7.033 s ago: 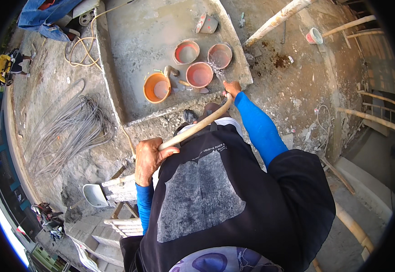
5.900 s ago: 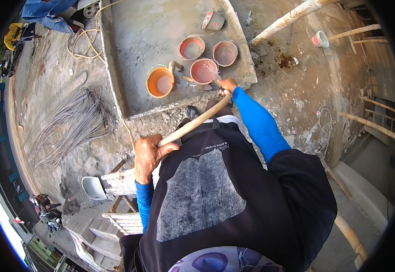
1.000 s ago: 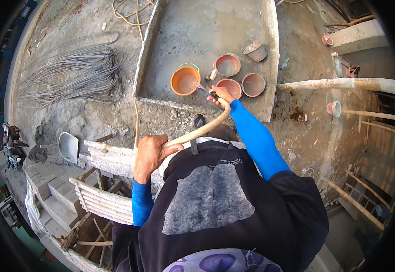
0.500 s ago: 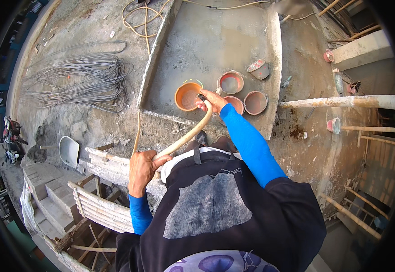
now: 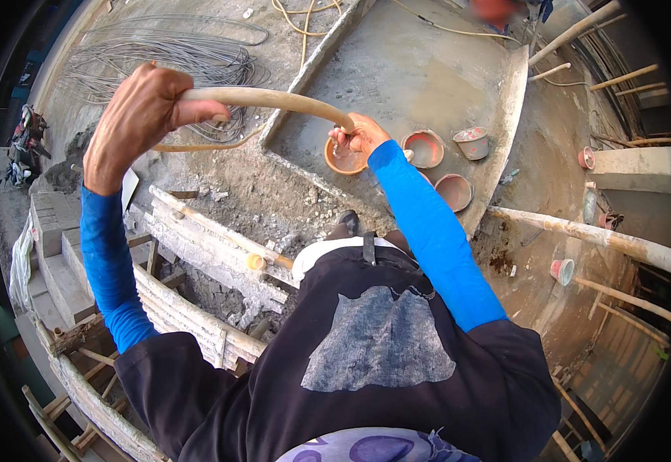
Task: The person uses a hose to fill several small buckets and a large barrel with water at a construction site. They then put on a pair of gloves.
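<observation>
From where I stand: hose (image 5: 274, 100) arches up-left of the orange bucket (image 5: 342, 165). Left hand (image 5: 139, 115) wraps it high, likely against kinking; right hand (image 5: 362, 137) clasps its end over the bucket, seemingly for aim.

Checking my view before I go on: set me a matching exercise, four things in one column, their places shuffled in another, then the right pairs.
1. Left hand
2. Right hand
3. Orange bucket
4. Grey strand bundle

A. In the walled basin
B. In loose loops, picture's upper left
C. On the hose, nearer the orange bucket
D. On the hose, farther from the orange bucket

Right pairs: 1-D, 2-C, 3-A, 4-B
</observation>
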Demonstrator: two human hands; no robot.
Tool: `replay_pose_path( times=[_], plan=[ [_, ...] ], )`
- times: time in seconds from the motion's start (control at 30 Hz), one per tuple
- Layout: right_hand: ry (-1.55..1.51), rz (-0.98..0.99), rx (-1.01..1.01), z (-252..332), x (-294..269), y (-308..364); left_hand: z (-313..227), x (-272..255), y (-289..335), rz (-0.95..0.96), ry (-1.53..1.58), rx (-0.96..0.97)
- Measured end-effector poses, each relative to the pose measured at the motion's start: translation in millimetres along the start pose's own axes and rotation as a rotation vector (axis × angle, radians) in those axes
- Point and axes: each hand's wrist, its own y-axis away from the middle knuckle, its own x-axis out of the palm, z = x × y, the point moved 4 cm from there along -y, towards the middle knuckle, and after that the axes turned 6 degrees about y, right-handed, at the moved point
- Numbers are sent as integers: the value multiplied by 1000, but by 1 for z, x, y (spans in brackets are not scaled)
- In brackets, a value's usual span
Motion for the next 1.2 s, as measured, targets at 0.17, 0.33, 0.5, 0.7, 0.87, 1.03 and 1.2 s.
replay_pose_path(
  times=[0.17, 0.33, 0.5, 0.7, 0.87, 1.03, 1.2],
  plan=[
    [3, -56, -52, 26, -17, 24, -70, -37, -46, -81, -157, 318],
    [21, -151, -4, 62, -69, 65, -142, -43, -89, 5, -231, 363],
    [-32, -107, -107, 93, -130, 97, -216, -16, -130, -100, -136, 582],
    [-45, -89, -344, 76, -176, 156, -264, -3, -180, -5, -223, 583],
    [55, -331, -538, 54, -249, 246, -316, 7, -235, -114, -179, 653],
    [-97, -335, -571, -19, -384, 349, -415, 21, -321, -219, -330, 774],
    [-306, -564, -568, -133, -542, 474, -559, 44, -375, -161, -402, 665]
  ],
)
